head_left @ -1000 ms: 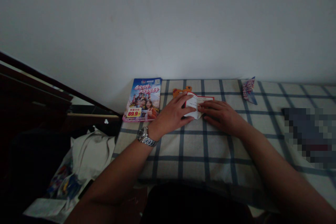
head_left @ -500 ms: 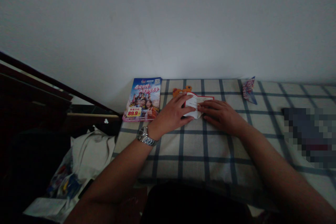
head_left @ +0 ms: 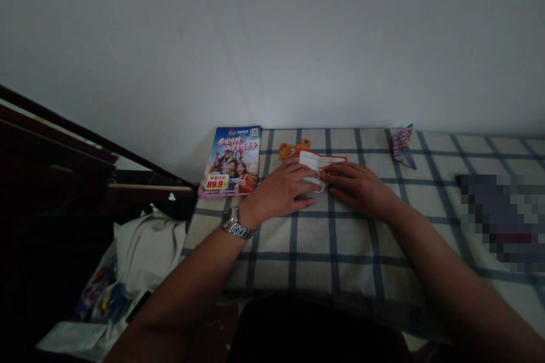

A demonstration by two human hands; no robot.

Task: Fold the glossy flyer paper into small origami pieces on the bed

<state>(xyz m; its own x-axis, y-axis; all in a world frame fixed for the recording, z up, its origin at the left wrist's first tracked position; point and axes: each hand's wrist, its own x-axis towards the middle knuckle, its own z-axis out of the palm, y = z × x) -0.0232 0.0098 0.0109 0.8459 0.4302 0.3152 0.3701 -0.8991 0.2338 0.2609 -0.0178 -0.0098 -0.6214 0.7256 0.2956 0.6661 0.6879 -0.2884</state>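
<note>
A small white printed paper (head_left: 310,161) with a red edge lies folded on the checked cloth, one flap tilted up. My left hand (head_left: 286,190), with a metal watch at the wrist, rests over the left flap. Its fingers are stretched and apart, the thumb lower down. From the other side my right hand (head_left: 360,187) closes its fingertips on the paper near the fold, and its fingers cover much of the right part. Just behind the paper is an orange cartoon bear shape (head_left: 288,152), partly covered by it.
Left of my hands lies a colourful flyer, perhaps a stack (head_left: 233,161). A folded piece of printed paper (head_left: 403,146) stands at the back right, and a blurred dark object (head_left: 502,215) lies farther right. The wall (head_left: 272,39) borders the cloth's back edge. White bags (head_left: 149,244) sit lower left.
My left hand has shifted slightly down and its fingers have spread, showing more of the bear and the left flap. The right hand stays almost in place.
</note>
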